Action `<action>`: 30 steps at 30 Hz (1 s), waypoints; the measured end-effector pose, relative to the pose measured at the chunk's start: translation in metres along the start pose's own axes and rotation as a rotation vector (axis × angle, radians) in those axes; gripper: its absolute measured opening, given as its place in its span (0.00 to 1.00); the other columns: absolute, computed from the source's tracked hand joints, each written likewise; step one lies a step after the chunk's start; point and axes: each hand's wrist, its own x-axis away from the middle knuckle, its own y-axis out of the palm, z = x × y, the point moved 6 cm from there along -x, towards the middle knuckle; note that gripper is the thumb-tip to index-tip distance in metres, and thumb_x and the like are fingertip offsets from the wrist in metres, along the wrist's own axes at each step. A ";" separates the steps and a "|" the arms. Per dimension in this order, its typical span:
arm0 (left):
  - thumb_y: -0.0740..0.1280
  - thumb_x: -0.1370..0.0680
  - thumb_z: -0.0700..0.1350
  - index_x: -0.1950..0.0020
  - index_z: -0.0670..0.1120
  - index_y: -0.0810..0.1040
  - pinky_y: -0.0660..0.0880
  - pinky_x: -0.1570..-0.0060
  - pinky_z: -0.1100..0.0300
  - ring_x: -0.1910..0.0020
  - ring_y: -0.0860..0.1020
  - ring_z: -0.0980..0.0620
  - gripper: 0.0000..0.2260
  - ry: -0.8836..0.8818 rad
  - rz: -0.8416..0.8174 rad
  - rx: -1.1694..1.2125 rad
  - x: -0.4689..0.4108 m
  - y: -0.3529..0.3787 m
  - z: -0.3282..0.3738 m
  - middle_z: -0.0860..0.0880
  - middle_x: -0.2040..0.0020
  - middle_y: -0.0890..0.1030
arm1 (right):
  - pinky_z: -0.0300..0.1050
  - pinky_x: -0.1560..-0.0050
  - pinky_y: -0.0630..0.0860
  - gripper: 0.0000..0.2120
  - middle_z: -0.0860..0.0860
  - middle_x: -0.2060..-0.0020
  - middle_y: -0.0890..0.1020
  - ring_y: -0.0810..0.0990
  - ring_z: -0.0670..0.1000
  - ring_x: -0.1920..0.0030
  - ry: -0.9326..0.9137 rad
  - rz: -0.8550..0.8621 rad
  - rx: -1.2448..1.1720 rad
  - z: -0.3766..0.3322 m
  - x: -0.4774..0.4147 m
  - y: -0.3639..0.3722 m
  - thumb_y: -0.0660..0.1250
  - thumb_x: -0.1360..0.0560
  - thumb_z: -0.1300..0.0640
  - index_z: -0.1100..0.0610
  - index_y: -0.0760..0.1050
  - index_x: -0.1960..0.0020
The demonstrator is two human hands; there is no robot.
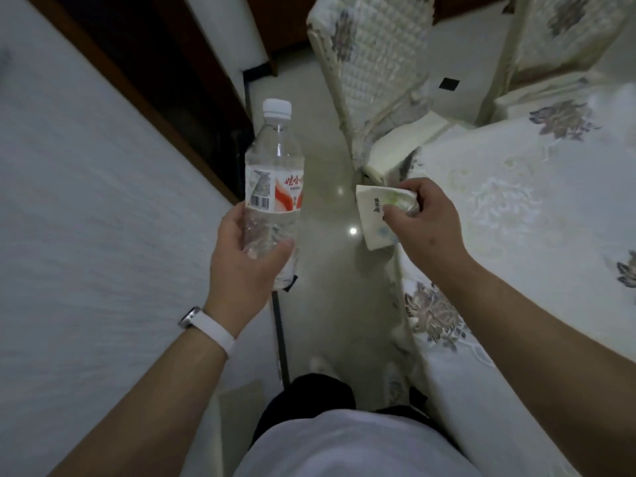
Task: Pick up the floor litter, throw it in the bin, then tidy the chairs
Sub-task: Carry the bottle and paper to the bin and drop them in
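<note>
My left hand (pixel 241 256) grips the lower part of a clear plastic bottle (pixel 273 160) with a white cap and a red-and-white label, held upright. My right hand (pixel 423 218) pinches a white paper wrapper (pixel 370 215) with some crumpled clear plastic against it, over the floor beside the table's edge. A chair (pixel 371 70) in a quilted, flowered white cover stands ahead, its back toward me, close to the table. A second covered chair (pixel 564 36) shows at the top right. No bin is in view.
A table under a white flowered cloth (pixel 516 208) fills the right side. A white textured wall (pixel 86 218) with a dark wooden frame (pixel 144 70) runs along the left. Between them lies a narrow strip of glossy tiled floor (pixel 330 304).
</note>
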 end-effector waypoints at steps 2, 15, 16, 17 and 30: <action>0.77 0.29 0.41 0.32 0.53 0.68 0.79 0.45 0.60 0.43 0.81 0.58 0.30 -0.015 0.009 0.015 -0.027 -0.008 -0.006 0.55 0.39 0.79 | 0.41 0.60 0.74 0.10 0.41 0.60 0.77 0.76 0.39 0.62 0.014 0.002 0.003 -0.002 -0.021 0.021 0.70 0.27 0.58 0.47 0.73 0.50; 0.76 0.27 0.42 0.32 0.52 0.70 0.80 0.50 0.60 0.46 0.81 0.59 0.26 0.034 -0.071 0.200 -0.246 -0.029 -0.015 0.54 0.40 0.80 | 0.29 0.66 0.72 0.09 0.39 0.59 0.78 0.77 0.34 0.61 -0.034 0.124 0.051 -0.098 -0.157 0.122 0.69 0.26 0.57 0.47 0.74 0.49; 0.76 0.27 0.41 0.32 0.52 0.70 0.80 0.50 0.61 0.46 0.81 0.59 0.26 0.045 -0.078 0.214 -0.259 -0.027 -0.009 0.54 0.40 0.80 | 0.27 0.67 0.71 0.09 0.39 0.59 0.78 0.76 0.33 0.62 -0.050 0.135 0.047 -0.105 -0.165 0.124 0.69 0.26 0.58 0.48 0.74 0.49; 0.76 0.27 0.41 0.32 0.51 0.70 0.80 0.50 0.62 0.45 0.81 0.59 0.26 0.055 -0.089 0.226 -0.273 -0.023 -0.003 0.54 0.40 0.80 | 0.27 0.66 0.71 0.09 0.40 0.59 0.78 0.76 0.33 0.62 -0.055 0.145 0.047 -0.109 -0.174 0.125 0.69 0.26 0.59 0.48 0.74 0.49; 0.74 0.26 0.39 0.31 0.52 0.69 0.80 0.50 0.64 0.45 0.81 0.60 0.27 0.039 -0.164 0.198 -0.452 0.037 0.016 0.55 0.40 0.79 | 0.42 0.59 0.78 0.09 0.42 0.60 0.79 0.78 0.41 0.61 0.060 0.167 -0.008 -0.095 -0.367 0.155 0.70 0.27 0.59 0.49 0.75 0.50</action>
